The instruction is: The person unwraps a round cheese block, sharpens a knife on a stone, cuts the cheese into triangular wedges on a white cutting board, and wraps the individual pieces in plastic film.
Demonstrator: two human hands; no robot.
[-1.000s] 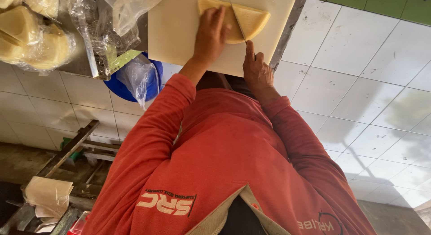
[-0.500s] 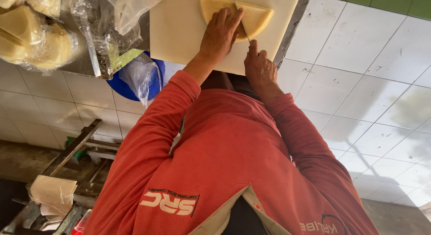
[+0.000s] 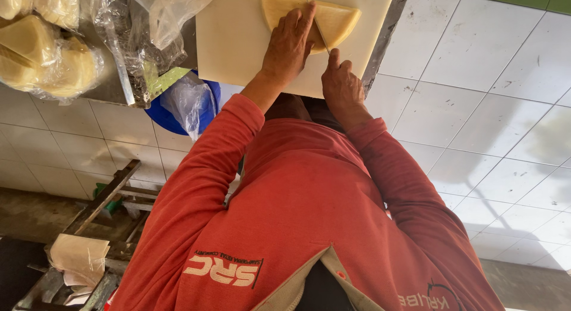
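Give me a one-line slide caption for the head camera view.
Left hand presses a pale yellow slab on a white cutting board while the right hand draws a knife through it.

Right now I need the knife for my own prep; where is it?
Head view, top centre: the knife is in the right hand, blade on the yellow block, beside the left hand.

yellow slab [image 3: 339, 16] top cropped, knife [image 3: 322, 36] mostly hidden

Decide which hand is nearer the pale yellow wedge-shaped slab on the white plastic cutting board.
Left. The left hand lies flat on the slab; the right hand sits beside it at the board's near edge, gripping a thin knife.
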